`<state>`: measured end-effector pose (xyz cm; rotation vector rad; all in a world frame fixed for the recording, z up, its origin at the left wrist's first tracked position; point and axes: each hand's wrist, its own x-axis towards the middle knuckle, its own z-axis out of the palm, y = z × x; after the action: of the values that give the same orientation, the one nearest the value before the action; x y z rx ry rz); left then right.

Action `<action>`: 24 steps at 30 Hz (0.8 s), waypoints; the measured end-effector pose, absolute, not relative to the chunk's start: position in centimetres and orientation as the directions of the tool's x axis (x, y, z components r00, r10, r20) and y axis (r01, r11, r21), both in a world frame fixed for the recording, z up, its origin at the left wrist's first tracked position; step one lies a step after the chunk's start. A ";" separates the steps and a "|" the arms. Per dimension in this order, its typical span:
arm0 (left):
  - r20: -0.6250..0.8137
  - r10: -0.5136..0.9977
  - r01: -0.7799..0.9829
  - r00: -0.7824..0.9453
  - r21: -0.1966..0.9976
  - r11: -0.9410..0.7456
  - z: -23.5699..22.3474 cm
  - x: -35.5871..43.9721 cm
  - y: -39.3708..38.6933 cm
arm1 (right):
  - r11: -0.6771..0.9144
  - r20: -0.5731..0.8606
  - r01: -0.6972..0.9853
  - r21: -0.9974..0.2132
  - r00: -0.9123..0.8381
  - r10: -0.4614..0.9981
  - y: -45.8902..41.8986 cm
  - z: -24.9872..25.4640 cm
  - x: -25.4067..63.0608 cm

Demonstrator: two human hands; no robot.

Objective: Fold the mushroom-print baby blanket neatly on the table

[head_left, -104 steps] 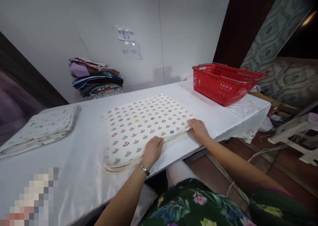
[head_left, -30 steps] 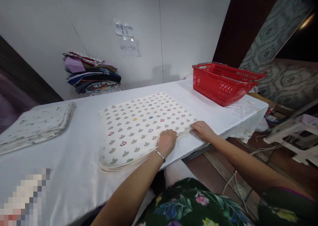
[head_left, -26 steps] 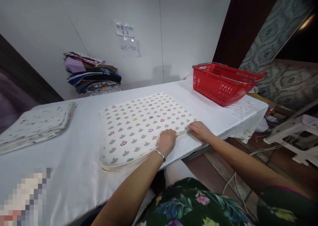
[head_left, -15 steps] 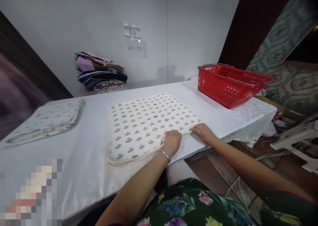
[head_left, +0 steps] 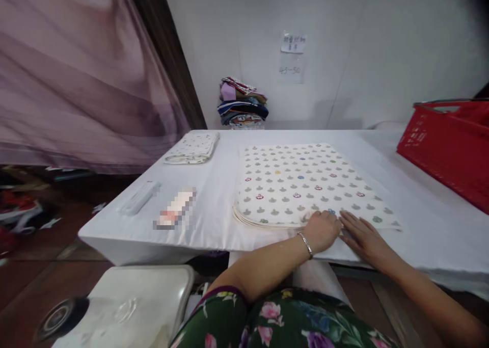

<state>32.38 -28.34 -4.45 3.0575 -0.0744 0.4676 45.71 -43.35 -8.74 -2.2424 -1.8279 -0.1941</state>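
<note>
A cream layered cloth (head_left: 282,185), printed with small grey and coloured motifs, lies spread on the white-covered table. Several layers show at its rounded near-left corner. My left hand (head_left: 323,231), with a silver bracelet on its wrist, is closed on the cloth's near edge, fingers curled over it. Right beside it, my right hand (head_left: 364,238) rests on the same edge with fingers stretched out flat. Part of the edge is hidden under both hands.
A folded printed cloth (head_left: 194,146) lies at the far left of the table (head_left: 217,200). Nearer are a clear plastic packet (head_left: 139,197) and a blurred-out item (head_left: 175,208). A red basket (head_left: 451,144) stands right. Folded fabrics (head_left: 243,103) are piled behind; a white stool (head_left: 148,292) is below.
The view has turned left, so the table's left end now shows. My right hand has come closer to my left hand along the cloth's near edge.
</note>
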 end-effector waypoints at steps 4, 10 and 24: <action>0.303 -0.041 -0.042 0.952 -0.003 -0.999 -4.4 30.2 -27.2 | -0.184 0.244 0.980 -0.075 0.197 0.950 -43.8 -8.7 45.8; 0.273 0.036 0.045 0.961 -0.030 -0.999 -3.2 25.1 -23.5 | -0.175 0.224 0.983 -0.048 0.182 0.958 -44.1 -8.8 46.0; 0.365 0.412 0.382 0.835 0.154 -0.911 -3.6 13.6 -17.9 | -0.005 0.210 0.998 -0.059 0.017 0.978 -39.4 -8.6 40.8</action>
<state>13.61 -17.86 -3.57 2.9372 0.6365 0.6100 40.78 -39.43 -8.65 -2.0946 -2.0718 -0.1598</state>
